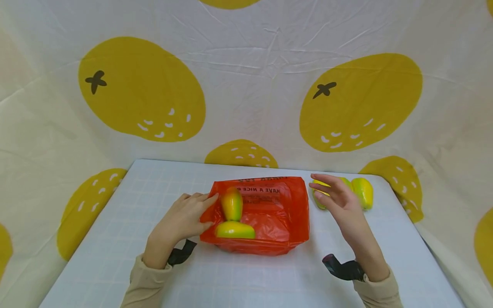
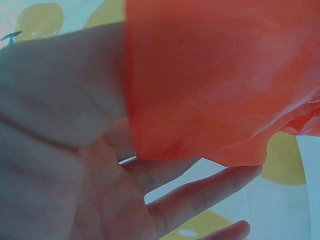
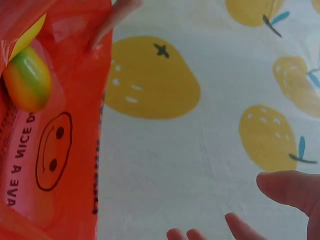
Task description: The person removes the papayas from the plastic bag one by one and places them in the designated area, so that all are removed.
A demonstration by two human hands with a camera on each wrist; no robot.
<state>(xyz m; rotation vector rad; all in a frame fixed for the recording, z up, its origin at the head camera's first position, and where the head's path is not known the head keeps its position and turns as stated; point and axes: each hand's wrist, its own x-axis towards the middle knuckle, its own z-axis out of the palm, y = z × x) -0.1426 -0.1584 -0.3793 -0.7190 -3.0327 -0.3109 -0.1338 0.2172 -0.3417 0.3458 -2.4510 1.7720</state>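
Note:
A red plastic bag [image 1: 277,218] lies on the table with its mouth facing up. Inside, toward its left, are two yellow-green mangoes: one mango [image 1: 235,231] lies crosswise near the front wall, the other mango [image 1: 232,205], slightly blurred, stands lengthwise behind it. My left hand [image 1: 186,218] touches the bag's left side; the left wrist view shows extended fingers [image 2: 200,197] beside the red plastic, which covers part of the hand. To the right of the bag, my right hand [image 1: 340,199] hovers with spread fingers, holding nothing. Beyond it lie more mangoes [image 1: 363,192], partly hidden by that hand.
A pale checked cloth covers the table [image 1: 262,280]. Behind and around it hangs a white curtain [image 1: 246,98] printed with large yellow fruit. Each wrist carries a black camera strap; the right one's black mount [image 1: 343,267] sticks out toward the bag.

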